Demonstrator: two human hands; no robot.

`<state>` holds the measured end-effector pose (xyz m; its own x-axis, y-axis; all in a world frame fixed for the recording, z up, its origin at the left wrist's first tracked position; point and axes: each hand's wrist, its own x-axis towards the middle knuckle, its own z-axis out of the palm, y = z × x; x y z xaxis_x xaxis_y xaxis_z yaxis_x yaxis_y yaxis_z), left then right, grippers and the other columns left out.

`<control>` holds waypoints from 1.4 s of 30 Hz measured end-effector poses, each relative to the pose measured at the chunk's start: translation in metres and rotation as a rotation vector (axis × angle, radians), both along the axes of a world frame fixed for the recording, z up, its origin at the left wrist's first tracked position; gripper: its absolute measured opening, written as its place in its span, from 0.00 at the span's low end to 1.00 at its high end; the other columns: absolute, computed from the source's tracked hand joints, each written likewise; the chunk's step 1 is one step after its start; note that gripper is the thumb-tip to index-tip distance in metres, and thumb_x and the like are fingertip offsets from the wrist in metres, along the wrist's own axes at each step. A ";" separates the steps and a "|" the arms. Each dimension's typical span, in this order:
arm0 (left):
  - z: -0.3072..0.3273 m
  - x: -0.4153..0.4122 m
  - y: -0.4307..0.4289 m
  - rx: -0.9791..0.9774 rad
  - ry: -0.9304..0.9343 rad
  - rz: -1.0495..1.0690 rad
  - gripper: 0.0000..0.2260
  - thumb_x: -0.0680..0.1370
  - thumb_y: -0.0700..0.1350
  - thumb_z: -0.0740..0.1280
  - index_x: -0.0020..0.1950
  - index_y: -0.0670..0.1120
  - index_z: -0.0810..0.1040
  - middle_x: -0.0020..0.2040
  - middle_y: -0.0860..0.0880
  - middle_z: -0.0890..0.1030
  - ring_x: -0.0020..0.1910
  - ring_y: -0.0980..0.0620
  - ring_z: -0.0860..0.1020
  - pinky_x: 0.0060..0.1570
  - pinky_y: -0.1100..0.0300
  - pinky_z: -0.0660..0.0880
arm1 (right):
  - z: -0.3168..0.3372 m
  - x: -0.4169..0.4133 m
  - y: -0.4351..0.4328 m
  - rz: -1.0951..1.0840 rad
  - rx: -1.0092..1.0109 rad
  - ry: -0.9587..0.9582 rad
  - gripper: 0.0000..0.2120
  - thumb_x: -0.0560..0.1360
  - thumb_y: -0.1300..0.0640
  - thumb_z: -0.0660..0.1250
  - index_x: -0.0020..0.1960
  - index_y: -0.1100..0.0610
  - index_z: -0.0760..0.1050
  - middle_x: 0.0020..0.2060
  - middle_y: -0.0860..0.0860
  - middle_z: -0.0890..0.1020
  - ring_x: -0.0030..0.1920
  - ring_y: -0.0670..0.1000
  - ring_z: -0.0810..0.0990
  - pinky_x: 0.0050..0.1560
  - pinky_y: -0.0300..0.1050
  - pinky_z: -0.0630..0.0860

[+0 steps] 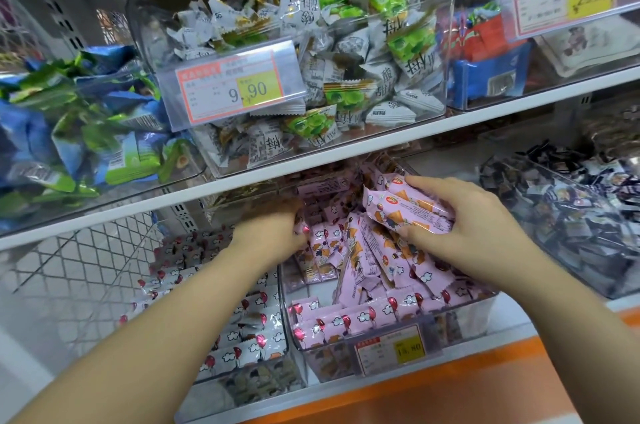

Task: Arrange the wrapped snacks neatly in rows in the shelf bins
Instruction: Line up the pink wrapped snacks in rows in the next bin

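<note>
Right hand [474, 229], at three o'clock, clutches pink plastic-wrapped snacks [408, 209], probably for lining up; left hand [273, 229], at nine, fingers hidden, hold unclear.

The light is bright and soft. The clear bins [446, 43] shine with white glare. The left hand [273, 226] is blurry. The shelf [346, 155] bends near the edges.

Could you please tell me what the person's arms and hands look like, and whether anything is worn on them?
The left arm and right arm are bare up to the frame's edge: no sleeves, gloves, watch or bracelet show. The right hand shows no ring; the left hand is too blurred to tell.
</note>
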<state>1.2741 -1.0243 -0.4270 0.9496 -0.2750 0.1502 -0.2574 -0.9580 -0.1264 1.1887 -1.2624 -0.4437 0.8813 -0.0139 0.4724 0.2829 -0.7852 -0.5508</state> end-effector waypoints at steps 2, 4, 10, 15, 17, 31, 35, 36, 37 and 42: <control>0.003 -0.002 0.000 -0.028 -0.095 -0.023 0.12 0.75 0.52 0.65 0.59 0.54 0.75 0.49 0.51 0.77 0.44 0.50 0.73 0.45 0.61 0.70 | 0.002 -0.002 0.000 -0.002 0.016 -0.013 0.31 0.67 0.45 0.71 0.69 0.45 0.69 0.53 0.44 0.76 0.58 0.49 0.72 0.53 0.40 0.66; 0.006 -0.004 0.004 -0.047 -0.167 -0.042 0.12 0.76 0.52 0.64 0.59 0.56 0.76 0.42 0.53 0.75 0.38 0.51 0.72 0.39 0.63 0.69 | 0.004 -0.005 0.000 0.003 0.023 -0.026 0.31 0.66 0.44 0.71 0.68 0.45 0.70 0.55 0.45 0.78 0.58 0.48 0.73 0.54 0.40 0.67; 0.007 -0.025 0.023 -0.315 -0.339 -0.115 0.20 0.78 0.50 0.65 0.70 0.53 0.69 0.43 0.47 0.78 0.38 0.46 0.76 0.34 0.58 0.69 | 0.016 -0.014 0.008 0.019 -0.029 -0.079 0.32 0.64 0.41 0.68 0.67 0.45 0.71 0.51 0.45 0.80 0.53 0.50 0.75 0.55 0.46 0.69; -0.004 -0.045 0.035 -0.861 -0.116 -0.192 0.09 0.77 0.44 0.67 0.56 0.52 0.75 0.48 0.51 0.82 0.45 0.50 0.81 0.49 0.49 0.78 | 0.021 -0.026 0.029 0.112 -0.086 -0.088 0.31 0.66 0.41 0.69 0.68 0.45 0.70 0.47 0.35 0.74 0.53 0.46 0.73 0.56 0.46 0.69; -0.004 -0.054 0.040 -1.023 0.003 -0.206 0.13 0.77 0.42 0.68 0.58 0.56 0.75 0.52 0.57 0.81 0.48 0.48 0.81 0.54 0.44 0.77 | 0.022 -0.031 0.038 0.158 -0.045 -0.073 0.31 0.67 0.41 0.69 0.69 0.44 0.69 0.54 0.38 0.76 0.57 0.44 0.73 0.58 0.44 0.70; -0.004 -0.070 0.059 -1.106 0.040 -0.121 0.20 0.71 0.46 0.74 0.58 0.61 0.71 0.54 0.54 0.80 0.51 0.53 0.79 0.55 0.52 0.76 | 0.008 -0.023 0.077 0.445 0.583 0.227 0.38 0.66 0.44 0.66 0.74 0.48 0.59 0.57 0.33 0.73 0.53 0.28 0.74 0.54 0.27 0.71; 0.002 -0.065 0.057 -1.077 0.055 -0.117 0.16 0.73 0.42 0.73 0.57 0.53 0.74 0.47 0.54 0.82 0.43 0.57 0.80 0.47 0.62 0.77 | 0.001 -0.011 0.078 0.609 0.784 0.325 0.28 0.66 0.50 0.67 0.66 0.50 0.68 0.56 0.42 0.80 0.53 0.35 0.78 0.49 0.29 0.73; 0.003 -0.062 0.055 -1.074 0.061 -0.112 0.15 0.73 0.42 0.73 0.57 0.51 0.75 0.46 0.54 0.83 0.44 0.56 0.81 0.49 0.61 0.78 | -0.003 -0.007 0.080 0.620 0.814 0.339 0.26 0.66 0.50 0.68 0.64 0.49 0.69 0.57 0.44 0.80 0.54 0.38 0.79 0.49 0.31 0.74; 0.004 -0.060 0.053 -1.069 0.067 -0.110 0.15 0.73 0.43 0.73 0.58 0.50 0.75 0.47 0.52 0.83 0.45 0.54 0.81 0.51 0.56 0.78 | -0.006 -0.003 0.082 0.631 0.836 0.354 0.26 0.67 0.50 0.70 0.64 0.50 0.70 0.57 0.45 0.80 0.55 0.40 0.79 0.50 0.32 0.74; 0.012 -0.045 0.039 -1.016 0.075 -0.115 0.22 0.71 0.49 0.73 0.65 0.50 0.74 0.53 0.49 0.82 0.51 0.47 0.81 0.55 0.47 0.77 | -0.014 0.011 0.088 0.729 1.022 0.445 0.26 0.66 0.57 0.72 0.63 0.57 0.72 0.55 0.54 0.82 0.52 0.49 0.82 0.47 0.37 0.77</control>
